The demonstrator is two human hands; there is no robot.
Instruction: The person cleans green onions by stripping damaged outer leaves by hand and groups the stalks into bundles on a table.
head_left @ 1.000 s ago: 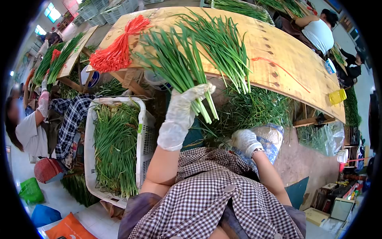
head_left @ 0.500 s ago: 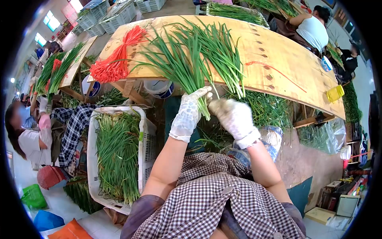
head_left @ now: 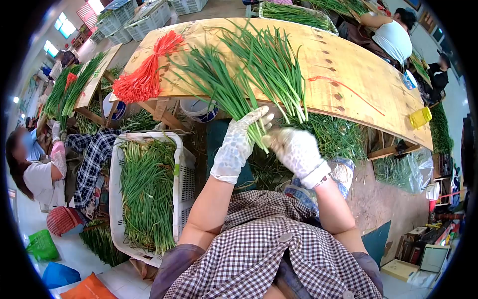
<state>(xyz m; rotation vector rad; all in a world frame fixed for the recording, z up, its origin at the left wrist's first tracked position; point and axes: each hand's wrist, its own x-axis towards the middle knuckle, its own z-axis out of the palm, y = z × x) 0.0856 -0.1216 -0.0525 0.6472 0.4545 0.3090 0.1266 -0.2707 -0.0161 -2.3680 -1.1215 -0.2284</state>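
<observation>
Wrapped in a white patterned glove, my left hand [head_left: 237, 142] is closed round a bunch of garlic chives [head_left: 226, 97], with the pale stem ends sticking out below the fingers. The leaves fan out over the near edge of the wooden table [head_left: 343, 74]. Just right of those stem ends is my gloved right hand [head_left: 298, 152]; its fingers are blurred by motion, and I cannot see whether they hold a stalk. A second pile of garlic chives [head_left: 279, 74] lies on the table beside the held bunch, stems towards me.
Red ties [head_left: 144, 74] lie in a bundle at the table's left, and one loose red tie [head_left: 348, 92] lies to the right. A white crate [head_left: 178, 174] of chives stands at my left. A yellow cup [head_left: 419, 117] sits at the right edge. Other people work nearby.
The held bunch has swung slightly left and its stem ends have shifted a little right. My right hand has moved slightly down and right, its fingers still blurred.
</observation>
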